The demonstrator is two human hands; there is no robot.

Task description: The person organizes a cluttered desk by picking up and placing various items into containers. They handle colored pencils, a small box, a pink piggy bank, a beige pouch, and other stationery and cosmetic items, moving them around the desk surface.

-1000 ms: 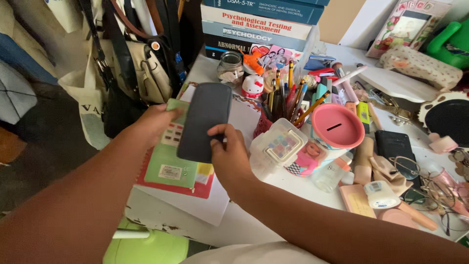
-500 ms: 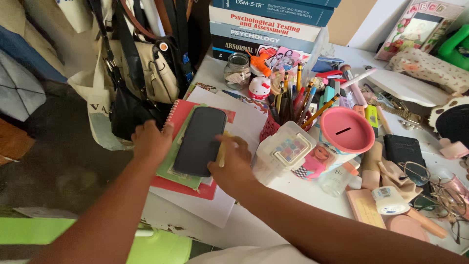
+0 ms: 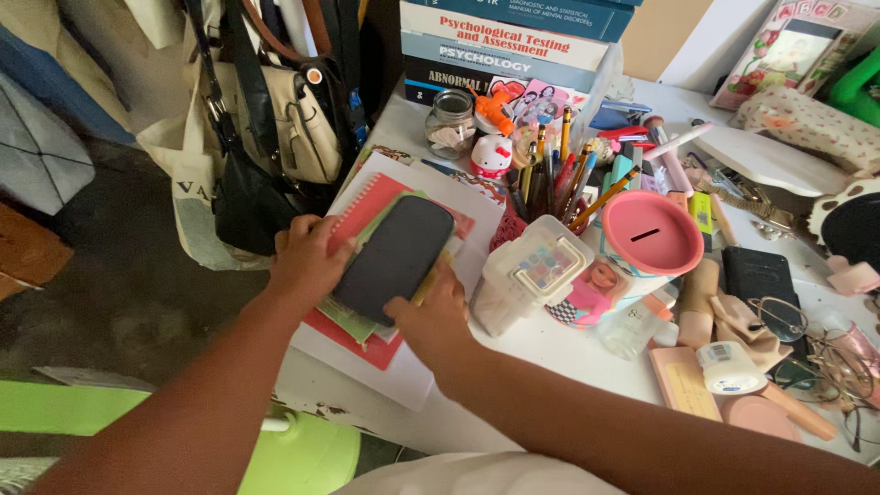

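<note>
Dark flat case (image 3: pixel 394 259), gripped by our left hand (image 3: pixel 307 261) and right hand (image 3: pixel 431 316), could slide off that uneven notebook pile (image 3: pixel 362 215) toward 7 o'clock.

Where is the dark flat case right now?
In the head view, the dark flat case lies left of centre on a stack with a red spiral notebook, between the left hand and right hand.

Both forearms bare, no sleeves; hands (image 3: pixel 307 261) bare; pale garment at bottom edge.
</note>
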